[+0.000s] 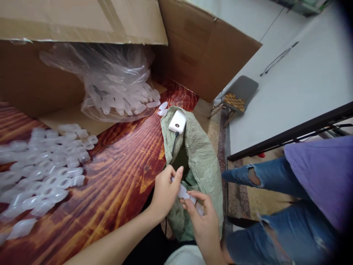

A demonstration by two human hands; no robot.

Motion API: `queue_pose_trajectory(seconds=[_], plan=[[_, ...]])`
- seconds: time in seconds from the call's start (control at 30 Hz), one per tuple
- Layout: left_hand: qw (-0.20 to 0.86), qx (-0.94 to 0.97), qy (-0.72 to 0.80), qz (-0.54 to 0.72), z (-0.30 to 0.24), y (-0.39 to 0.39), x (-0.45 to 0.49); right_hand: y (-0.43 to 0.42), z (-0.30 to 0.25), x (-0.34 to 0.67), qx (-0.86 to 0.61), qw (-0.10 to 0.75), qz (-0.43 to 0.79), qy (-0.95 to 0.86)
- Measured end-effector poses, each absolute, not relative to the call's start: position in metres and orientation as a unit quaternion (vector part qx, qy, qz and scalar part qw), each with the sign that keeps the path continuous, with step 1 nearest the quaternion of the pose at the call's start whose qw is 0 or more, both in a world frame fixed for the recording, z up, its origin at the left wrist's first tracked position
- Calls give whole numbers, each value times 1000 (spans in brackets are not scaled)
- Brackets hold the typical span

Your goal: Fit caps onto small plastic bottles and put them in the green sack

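Observation:
Low in the middle of the head view, both hands are closed on small translucent white plastic pieces point(182, 191). My left hand point(164, 193) pinches one end with its thumb up, its fingers partly hidden. My right hand point(205, 217) wraps its fingers round the ribbed-looking other end; I cannot tell whether it is one piece or two joined. Directly beneath them gapes a pale green woven sack point(205, 154). A white power bank point(178, 121) with a black cable rests on the sack's far rim.
Many translucent hollow plastic pieces point(52, 176) lie on the wood-patterned tabletop point(124, 162) at left. An opened cardboard box point(82, 22) behind holds a clear plastic bag point(116, 81) spilling flat, tongue-shaped pieces. To the right is a person in torn jeans point(264, 228); farther back, a grey chair point(242, 92).

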State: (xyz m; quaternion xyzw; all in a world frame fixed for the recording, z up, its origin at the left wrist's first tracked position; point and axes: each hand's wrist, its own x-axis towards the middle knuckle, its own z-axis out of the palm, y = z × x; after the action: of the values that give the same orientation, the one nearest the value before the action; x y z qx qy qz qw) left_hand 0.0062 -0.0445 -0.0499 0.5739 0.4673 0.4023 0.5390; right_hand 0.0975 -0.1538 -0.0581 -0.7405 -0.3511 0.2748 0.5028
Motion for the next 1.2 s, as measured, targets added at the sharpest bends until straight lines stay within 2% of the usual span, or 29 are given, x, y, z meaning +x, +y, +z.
queue_pose_trajectory(seconds=[0.17,0.4,0.63,0.87,1.03,1.2], plan=[[549,549,474,415,-52,-43,8,-152,-52,96,-760,461,202,-411],[560,531,472,426,-54,-42,11,-148,-48,103,-778,412,219,-421],[545,557,457,429,-46,-41,8,-147,-46,111,-744,400,398,-359],[543,571,449,421,-48,-41,10,-141,-47,99,-661,450,579,-160],[556,558,450,421,-50,-42,10,-135,-35,88,-611,471,635,-48],[546,579,429,427,-47,-42,8,-134,-29,88,-583,438,684,2]])
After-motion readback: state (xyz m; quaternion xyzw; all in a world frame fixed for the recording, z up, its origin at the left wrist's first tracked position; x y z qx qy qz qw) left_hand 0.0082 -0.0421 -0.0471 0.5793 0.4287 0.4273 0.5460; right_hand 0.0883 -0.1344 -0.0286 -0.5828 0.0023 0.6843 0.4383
